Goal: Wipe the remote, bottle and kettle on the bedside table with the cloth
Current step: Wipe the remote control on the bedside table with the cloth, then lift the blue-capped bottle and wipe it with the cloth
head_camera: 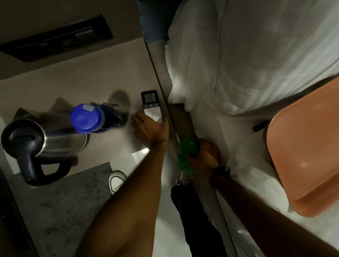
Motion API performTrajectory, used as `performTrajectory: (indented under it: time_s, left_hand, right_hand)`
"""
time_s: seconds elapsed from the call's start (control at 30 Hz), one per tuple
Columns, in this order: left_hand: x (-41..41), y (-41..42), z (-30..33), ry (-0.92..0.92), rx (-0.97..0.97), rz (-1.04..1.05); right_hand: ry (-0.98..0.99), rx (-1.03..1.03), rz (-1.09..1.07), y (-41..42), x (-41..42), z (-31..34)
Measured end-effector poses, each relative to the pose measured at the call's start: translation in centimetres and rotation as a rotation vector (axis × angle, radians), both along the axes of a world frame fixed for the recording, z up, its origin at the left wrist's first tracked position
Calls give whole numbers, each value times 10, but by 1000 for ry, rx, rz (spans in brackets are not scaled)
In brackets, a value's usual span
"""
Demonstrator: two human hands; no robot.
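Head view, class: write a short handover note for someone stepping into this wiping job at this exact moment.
Left hand: resting on the near end of the remote, at the bedside table's bed-side edge; grip unclear.
Right hand: shut on the green cloth, held off the table beside the bed.
Bottle and kettle stand left of the remote.
Done: cannot tell whether anything has been wiped.
Left: remote, bottle, kettle.

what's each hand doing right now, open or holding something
Left hand: open, fingers on the near end of the remote, not gripping it.
Right hand: closed on the green cloth.
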State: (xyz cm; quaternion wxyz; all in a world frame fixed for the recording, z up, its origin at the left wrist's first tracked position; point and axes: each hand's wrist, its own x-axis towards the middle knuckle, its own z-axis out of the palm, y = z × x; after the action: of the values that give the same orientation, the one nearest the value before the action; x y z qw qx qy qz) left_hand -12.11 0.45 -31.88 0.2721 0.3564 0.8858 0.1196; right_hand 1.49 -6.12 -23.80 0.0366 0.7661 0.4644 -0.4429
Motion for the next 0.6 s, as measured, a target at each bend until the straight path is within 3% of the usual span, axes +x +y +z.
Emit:
performTrajectory:
  time_s: [0.13, 0.3, 0.53, 0.6]
  left_hand:
    - [-1, 2, -6, -21, -18, -34]
    - [-29, -38, 12, -246, 21, 0]
    - [-87, -72, 65, -412, 222, 463]
    - [-103, -58, 76, -497, 350, 476]
  right_hand:
    - [6, -1, -9, -6, -3, -7]
    - [-3, -7, -59, -10, -10, 3]
    - [41, -58, -188, -5, -37, 25]
    - [71, -60, -246, -4, -46, 26]
